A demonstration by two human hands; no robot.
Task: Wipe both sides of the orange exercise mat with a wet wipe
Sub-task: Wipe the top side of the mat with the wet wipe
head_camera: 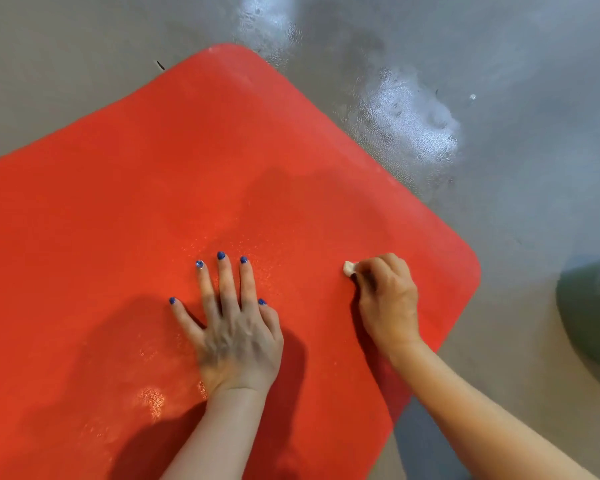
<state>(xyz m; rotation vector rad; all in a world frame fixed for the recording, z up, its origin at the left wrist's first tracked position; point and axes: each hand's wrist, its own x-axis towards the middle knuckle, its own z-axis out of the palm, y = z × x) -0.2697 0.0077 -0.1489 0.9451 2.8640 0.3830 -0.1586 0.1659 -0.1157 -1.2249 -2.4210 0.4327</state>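
Note:
The orange exercise mat (160, 188) lies flat on a grey floor and fills most of the head view, with rounded corners at the top and at the right. My left hand (231, 323) rests palm down on the mat near its middle, fingers straight and spread. My right hand (387, 299) is curled round a small white wet wipe (349, 268), of which only a bunched tip shows past the fingers. The wipe touches the mat near its right corner. Damp, glistening patches show on the mat around my left hand.
The grey floor (499, 64) surrounds the mat and shows bright wet or glossy patches beyond its upper right edge. A dark green rounded object (593, 310) sits on the floor at the right edge of view, beside the mat's right corner.

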